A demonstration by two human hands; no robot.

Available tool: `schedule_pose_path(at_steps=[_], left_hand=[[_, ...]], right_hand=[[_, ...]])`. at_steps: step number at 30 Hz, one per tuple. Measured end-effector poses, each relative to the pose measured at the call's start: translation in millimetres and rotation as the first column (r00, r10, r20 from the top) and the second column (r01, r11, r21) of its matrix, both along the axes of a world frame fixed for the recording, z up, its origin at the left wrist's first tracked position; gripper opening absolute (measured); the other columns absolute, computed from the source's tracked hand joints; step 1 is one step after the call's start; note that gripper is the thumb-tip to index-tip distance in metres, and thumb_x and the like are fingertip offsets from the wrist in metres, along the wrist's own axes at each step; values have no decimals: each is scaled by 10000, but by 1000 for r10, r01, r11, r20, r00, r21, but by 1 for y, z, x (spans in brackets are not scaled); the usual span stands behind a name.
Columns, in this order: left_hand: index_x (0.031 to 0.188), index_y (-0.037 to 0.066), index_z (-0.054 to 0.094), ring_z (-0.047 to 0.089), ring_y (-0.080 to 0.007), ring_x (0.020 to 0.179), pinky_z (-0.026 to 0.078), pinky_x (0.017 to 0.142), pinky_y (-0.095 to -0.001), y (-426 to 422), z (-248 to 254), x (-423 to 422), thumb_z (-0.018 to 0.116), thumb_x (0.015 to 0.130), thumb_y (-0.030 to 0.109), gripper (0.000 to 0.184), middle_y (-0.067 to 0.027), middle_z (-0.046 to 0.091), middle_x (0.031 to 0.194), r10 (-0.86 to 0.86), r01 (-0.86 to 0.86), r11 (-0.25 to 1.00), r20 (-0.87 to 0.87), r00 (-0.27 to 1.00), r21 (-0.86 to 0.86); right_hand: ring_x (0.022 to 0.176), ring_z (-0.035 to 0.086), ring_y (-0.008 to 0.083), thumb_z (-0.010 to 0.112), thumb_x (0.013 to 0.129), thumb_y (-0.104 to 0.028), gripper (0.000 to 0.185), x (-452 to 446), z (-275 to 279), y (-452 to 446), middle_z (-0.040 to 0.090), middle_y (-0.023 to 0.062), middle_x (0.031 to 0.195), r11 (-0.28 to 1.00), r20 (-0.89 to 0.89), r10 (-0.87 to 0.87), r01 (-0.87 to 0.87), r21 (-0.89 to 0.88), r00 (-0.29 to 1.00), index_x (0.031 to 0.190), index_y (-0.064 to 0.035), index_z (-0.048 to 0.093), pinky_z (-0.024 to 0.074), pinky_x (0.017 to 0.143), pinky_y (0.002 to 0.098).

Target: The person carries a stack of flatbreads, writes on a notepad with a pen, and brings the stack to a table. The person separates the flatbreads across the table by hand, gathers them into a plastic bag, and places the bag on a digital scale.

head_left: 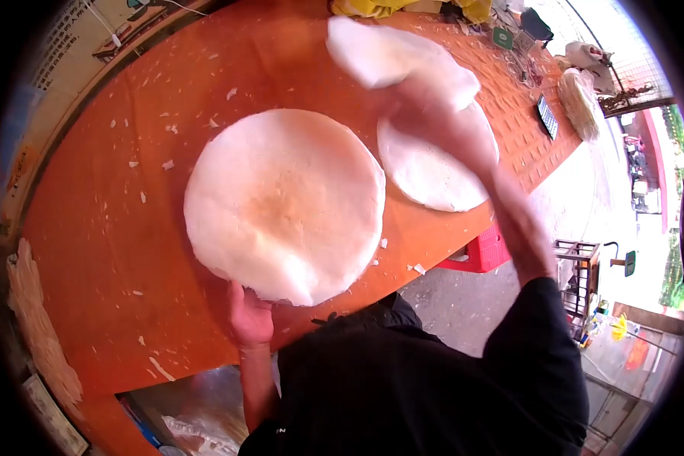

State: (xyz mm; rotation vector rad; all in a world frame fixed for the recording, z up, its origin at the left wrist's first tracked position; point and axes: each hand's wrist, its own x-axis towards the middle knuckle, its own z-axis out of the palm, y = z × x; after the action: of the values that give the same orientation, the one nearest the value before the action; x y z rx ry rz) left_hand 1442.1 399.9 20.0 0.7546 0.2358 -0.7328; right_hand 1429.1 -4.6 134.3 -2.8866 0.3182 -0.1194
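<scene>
A large round white sheet (323,171), dough-like with a tan centre, lies on the orange table. At its near edge is my left hand (251,318); the thumb shows beside the rim and the other fingers are hidden under it. My right hand (429,106), smeared by motion, reaches to the far right. A second white sheet (391,55) is at its fingers, bent and blurred, and it appears gripped. Below that hand lies another round white sheet (433,171), partly covered by the forearm.
White scraps are scattered over the orange table (114,251). At the far right are a calculator (546,117), a plastic bag (581,102) and small clutter. Yellow cloth (368,7) lies at the back edge. A red stool (488,251) stands below the right edge.
</scene>
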Motion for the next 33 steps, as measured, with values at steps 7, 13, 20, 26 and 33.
schedule_pose_path(at_steps=[7, 13, 20, 26, 33], left_hand=[[1206, 55, 511, 544, -111, 854, 439, 676, -228, -32, 5, 8, 538, 931, 184, 305, -29, 578, 1011, -99, -3, 919, 238, 966, 395], [1224, 22, 498, 566, -198, 999, 475, 805, -286, -16, -5, 8, 553, 908, 133, 339, -90, 570, 1146, 9, -42, 936, 95, 995, 349], [1228, 22, 492, 572, -241, 1045, 511, 851, -354, 18, -34, 5, 581, 862, 57, 378, -102, 548, 1211, 63, -91, 913, 81, 995, 398], [1242, 40, 469, 577, -262, 1066, 544, 820, -377, 9, -31, 4, 537, 857, 35, 391, -112, 543, 1217, 92, -94, 933, 22, 996, 347], [1256, 26, 450, 560, -278, 1095, 523, 844, -375, 3, -18, 3, 523, 875, 87, 392, -128, 522, 1250, 82, -92, 928, 45, 996, 360]], right_hand=[[751, 649, 312, 720, 737, -366, 438, -15, -77, 192, 665, 160, 789, 780, -47, 335, -249, 574, 941, 1029, -48, 652, 509, 684, 396], [532, 570, 346, 608, 658, -104, 66, -20, -105, 212, 567, 154, 573, 842, 153, 153, -210, 497, 976, 683, -44, 619, 451, 495, 422], [605, 584, 288, 554, 708, -118, 106, 30, -89, 134, 561, 153, 604, 970, -12, 235, -234, 59, 972, 654, -39, 600, 463, 541, 411], [673, 597, 336, 590, 782, -112, 83, 91, 77, -49, 594, 184, 709, 979, 341, -100, 154, -134, 935, 752, -41, 622, 471, 600, 436], [771, 640, 307, 584, 769, -183, 158, 103, 148, -29, 640, 187, 783, 829, 458, -25, 275, -488, 889, 746, -37, 641, 487, 653, 424]])
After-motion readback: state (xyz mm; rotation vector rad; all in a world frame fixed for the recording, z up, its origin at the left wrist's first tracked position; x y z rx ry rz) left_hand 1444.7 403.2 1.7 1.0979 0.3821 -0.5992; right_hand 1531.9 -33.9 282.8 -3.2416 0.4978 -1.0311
